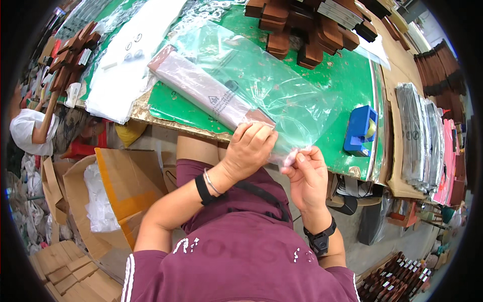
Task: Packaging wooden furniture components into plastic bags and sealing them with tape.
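A clear plastic bag lies spread over the near edge of the green table. Inside it, along its left side, is a long flat brown bar in a whitish wrap with dark printing. My left hand is closed over the near end of the bagged bar, fingers curled on top. Close to its right, my right hand pinches the bunched near edge of the bag between thumb and fingers. A small pinkish-white bit shows at those fingertips; I cannot tell what it is.
A blue tape dispenser stands at the table's right. Brown wooden pieces are stacked at the back, white printed bags lie left. Below left is an open cardboard box. Bagged grey pieces lie far right. Another person works at far left.
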`<state>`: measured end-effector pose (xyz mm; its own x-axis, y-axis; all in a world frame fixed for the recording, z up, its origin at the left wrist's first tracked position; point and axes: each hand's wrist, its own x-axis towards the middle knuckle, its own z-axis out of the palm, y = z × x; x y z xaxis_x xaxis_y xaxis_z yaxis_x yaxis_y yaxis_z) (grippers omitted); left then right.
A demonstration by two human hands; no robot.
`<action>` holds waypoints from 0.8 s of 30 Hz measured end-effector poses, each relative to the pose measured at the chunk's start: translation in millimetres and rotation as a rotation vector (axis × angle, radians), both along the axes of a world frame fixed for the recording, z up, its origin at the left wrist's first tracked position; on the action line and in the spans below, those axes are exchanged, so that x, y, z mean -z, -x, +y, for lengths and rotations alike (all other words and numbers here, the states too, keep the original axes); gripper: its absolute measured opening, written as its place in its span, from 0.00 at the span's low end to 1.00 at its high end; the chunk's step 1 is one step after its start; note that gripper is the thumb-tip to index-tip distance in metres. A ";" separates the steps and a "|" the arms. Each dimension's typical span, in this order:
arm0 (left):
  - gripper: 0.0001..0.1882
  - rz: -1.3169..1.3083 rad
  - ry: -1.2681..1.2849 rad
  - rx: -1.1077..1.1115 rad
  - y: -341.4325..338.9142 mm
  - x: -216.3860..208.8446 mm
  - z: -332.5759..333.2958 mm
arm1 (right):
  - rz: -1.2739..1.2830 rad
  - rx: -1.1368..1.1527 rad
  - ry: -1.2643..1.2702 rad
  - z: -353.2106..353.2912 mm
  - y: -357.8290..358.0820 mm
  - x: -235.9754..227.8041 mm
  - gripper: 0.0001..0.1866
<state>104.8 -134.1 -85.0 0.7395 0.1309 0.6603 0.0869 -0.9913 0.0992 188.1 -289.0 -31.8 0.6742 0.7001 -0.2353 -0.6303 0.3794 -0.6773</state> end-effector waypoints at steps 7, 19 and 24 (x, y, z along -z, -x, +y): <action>0.14 -0.225 0.202 0.041 -5.8 1.1 -2.0 | -0.456 -0.154 0.199 -3.0 -42.5 30.1 0.08; 0.11 -0.299 0.289 0.084 22.4 3.9 -5.6 | -1.097 -0.078 0.312 63.3 -112.6 26.8 0.57; 0.07 -0.264 0.319 0.076 26.7 6.7 -8.3 | -0.999 -0.444 0.125 73.0 -143.9 23.5 0.45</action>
